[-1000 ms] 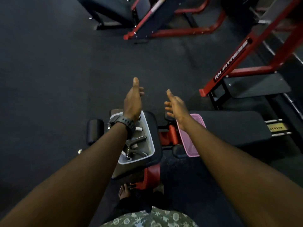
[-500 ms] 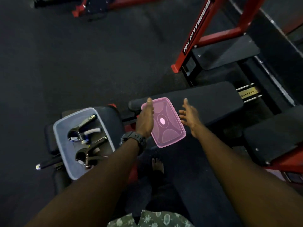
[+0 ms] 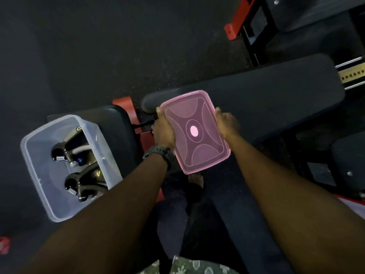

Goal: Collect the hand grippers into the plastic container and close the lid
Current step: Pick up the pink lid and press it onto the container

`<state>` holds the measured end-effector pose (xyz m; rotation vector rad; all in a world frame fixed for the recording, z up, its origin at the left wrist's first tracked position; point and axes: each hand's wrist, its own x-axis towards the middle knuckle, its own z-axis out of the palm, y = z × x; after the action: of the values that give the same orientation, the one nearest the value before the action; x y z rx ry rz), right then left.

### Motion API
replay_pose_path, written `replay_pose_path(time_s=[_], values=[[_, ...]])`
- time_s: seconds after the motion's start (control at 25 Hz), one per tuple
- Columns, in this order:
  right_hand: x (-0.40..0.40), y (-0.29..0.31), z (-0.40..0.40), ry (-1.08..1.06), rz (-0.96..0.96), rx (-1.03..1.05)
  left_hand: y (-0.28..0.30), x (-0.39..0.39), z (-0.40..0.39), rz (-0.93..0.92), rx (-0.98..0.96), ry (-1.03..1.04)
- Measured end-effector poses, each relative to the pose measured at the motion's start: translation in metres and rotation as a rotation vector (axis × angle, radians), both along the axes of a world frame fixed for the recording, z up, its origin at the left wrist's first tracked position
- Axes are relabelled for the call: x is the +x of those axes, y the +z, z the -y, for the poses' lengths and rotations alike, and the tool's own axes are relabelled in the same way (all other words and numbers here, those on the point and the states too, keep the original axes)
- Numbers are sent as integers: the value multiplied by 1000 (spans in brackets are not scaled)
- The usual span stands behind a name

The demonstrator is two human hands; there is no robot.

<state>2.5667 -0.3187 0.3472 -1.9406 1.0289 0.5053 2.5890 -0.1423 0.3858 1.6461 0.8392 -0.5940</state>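
Head view: dark gym floor (image 3: pixel 94 56) with black padded benches (image 3: pixel 266 91); the left hand (image 3: pixel 163 131) and right hand (image 3: pixel 227 123) grip the pink lid's (image 3: pixel 194 131) long edges; the clear plastic container (image 3: pixel 39 175), lidless on the left pad, holds 2 hand grippers (image 3: pixel 79 165).

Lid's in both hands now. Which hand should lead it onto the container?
Left. The left hand grips the pink lid's edge nearest the open container, which lies on that side; the right hand holds the far edge.

Left forearm (image 3: pixel 110 210) hides the container (image 3: pixel 37 175) near corner and lower hand gripper (image 3: pixel 83 182); lid (image 3: pixel 194 131) covers both hands' fingertips.
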Motion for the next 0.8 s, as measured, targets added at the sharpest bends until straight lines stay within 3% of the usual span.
replay_pose_path(time_s=[0.2,0.4,0.6,0.8], values=[[-1,-5,-4,7,12,-16,-7,-4,1,-84,-313,102],[-2,27,-13,-72,80,-33,17,4,-11,-9,-404,84],[-1,87,-53,-113,226,-18,69,4,-63,70,-336,66],[0,169,-141,-23,452,6,122,-6,-163,210,-261,67]])
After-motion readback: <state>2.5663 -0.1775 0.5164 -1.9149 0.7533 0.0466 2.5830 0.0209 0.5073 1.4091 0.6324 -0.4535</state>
